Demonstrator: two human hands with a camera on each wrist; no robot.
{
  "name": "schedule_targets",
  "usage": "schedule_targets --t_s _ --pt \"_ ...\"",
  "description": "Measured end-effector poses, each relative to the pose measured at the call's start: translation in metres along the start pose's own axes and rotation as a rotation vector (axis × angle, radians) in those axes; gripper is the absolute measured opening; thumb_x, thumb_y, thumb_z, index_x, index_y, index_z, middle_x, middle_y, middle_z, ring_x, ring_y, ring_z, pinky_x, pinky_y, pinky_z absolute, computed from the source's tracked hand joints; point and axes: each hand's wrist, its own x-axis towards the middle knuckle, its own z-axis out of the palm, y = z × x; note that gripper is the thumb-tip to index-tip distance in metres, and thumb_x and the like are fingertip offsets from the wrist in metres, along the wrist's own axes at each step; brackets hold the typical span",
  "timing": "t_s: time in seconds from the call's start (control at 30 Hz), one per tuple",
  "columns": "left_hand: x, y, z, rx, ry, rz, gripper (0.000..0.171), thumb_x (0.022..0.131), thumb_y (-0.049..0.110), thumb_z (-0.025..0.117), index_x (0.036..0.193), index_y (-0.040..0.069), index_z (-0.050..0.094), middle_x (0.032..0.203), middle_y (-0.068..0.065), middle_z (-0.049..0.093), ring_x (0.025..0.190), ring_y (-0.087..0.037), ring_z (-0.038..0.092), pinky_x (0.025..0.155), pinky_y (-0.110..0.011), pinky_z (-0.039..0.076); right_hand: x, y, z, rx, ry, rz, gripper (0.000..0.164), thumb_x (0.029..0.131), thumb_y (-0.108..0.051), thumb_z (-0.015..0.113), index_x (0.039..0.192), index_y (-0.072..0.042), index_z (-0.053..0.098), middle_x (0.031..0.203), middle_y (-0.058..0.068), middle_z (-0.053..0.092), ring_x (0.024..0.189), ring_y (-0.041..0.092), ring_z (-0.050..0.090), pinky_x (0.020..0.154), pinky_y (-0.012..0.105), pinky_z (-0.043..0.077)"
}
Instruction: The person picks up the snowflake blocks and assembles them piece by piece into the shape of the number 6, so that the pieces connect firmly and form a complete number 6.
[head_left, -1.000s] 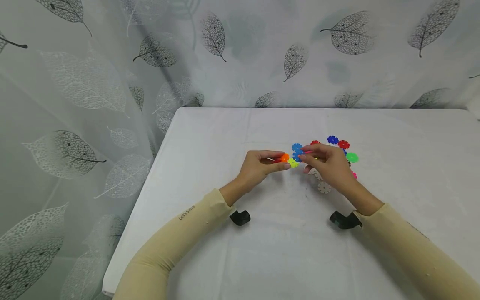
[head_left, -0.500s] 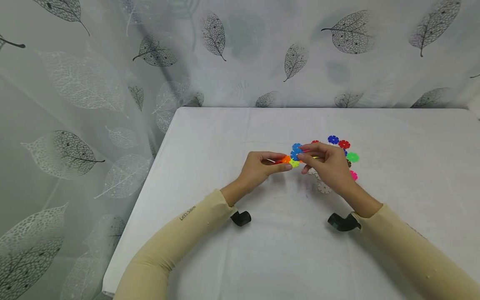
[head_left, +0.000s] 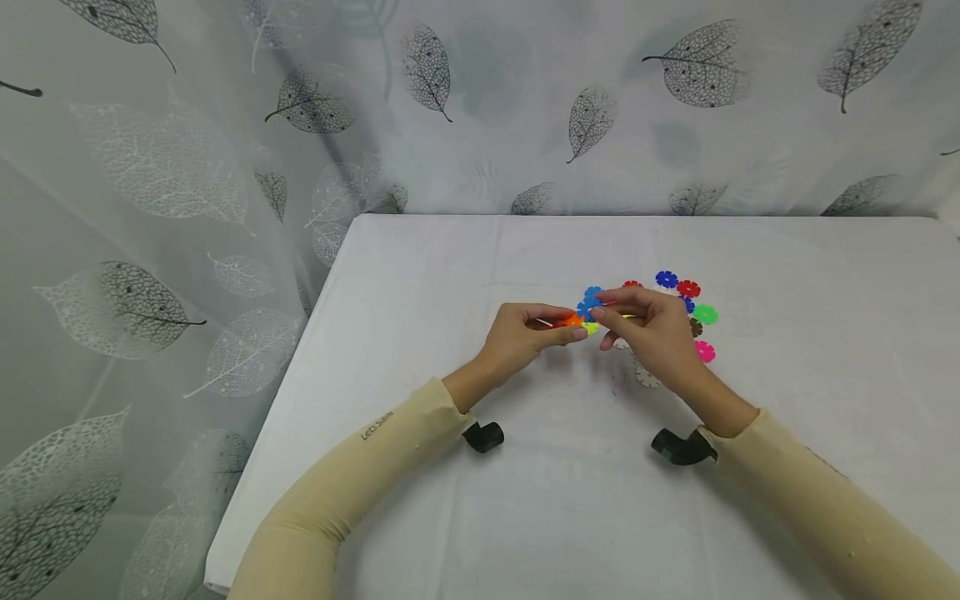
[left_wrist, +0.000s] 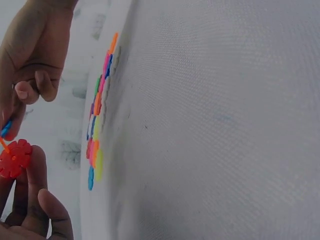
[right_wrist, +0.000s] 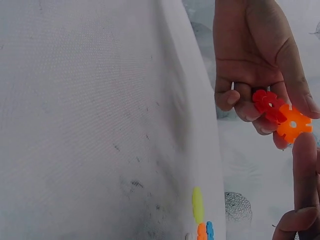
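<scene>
My left hand (head_left: pixel 517 332) pinches an orange notched snowflake disc (right_wrist: pixel 295 126), joined to a red snowflake disc (left_wrist: pixel 16 159) that sits nearer the palm. Facing it, my right hand (head_left: pixel 654 333) holds a blue snowflake disc (head_left: pixel 587 311) between thumb and fingertips. The blue disc meets the orange one's edge in the head view; the left wrist view shows it edge-on, close to the orange disc. Both hands are raised over the table. Right-hand fingers hide most of the blue disc in the right wrist view.
Several loose snowflake discs lie on the white table (head_left: pixel 570 500) behind and under my right hand, among them a green one (head_left: pixel 705 314), a pink one (head_left: pixel 705 351) and a white one (head_left: pixel 647 377). A leaf-patterned curtain (head_left: pixel 487 108) hangs behind and at left.
My right hand has moved slightly left, bringing the blue disc up to the orange one. The left hand has shifted a little to the right, still holding its discs.
</scene>
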Motion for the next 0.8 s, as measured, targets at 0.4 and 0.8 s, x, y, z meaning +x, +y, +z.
schedule_targets --t_s 0.4,0.8 --pt "0.005 0.004 0.002 0.010 0.020 0.098 0.033 0.086 0.025 0.084 0.113 0.007 0.078 0.096 0.003 0.074 0.086 -0.013 0.070 0.076 -0.029 0.055 -0.001 -0.002 0.007 0.026 0.044 -0.134 0.021 0.093 -0.005 0.073 0.113 0.003 0.074 0.110 0.012 0.073 0.053 0.020 0.064 0.060 0.023 0.054" --pt "0.003 0.003 0.002 0.007 -0.013 0.051 0.035 0.087 0.029 0.082 0.116 0.009 0.077 0.093 0.002 0.075 0.082 -0.016 0.070 0.080 -0.043 0.056 -0.002 0.001 0.009 -0.059 0.030 -0.150 0.025 0.094 -0.007 0.073 0.118 -0.002 0.074 0.114 0.012 0.073 0.054 0.019 0.064 0.053 0.024 0.051"
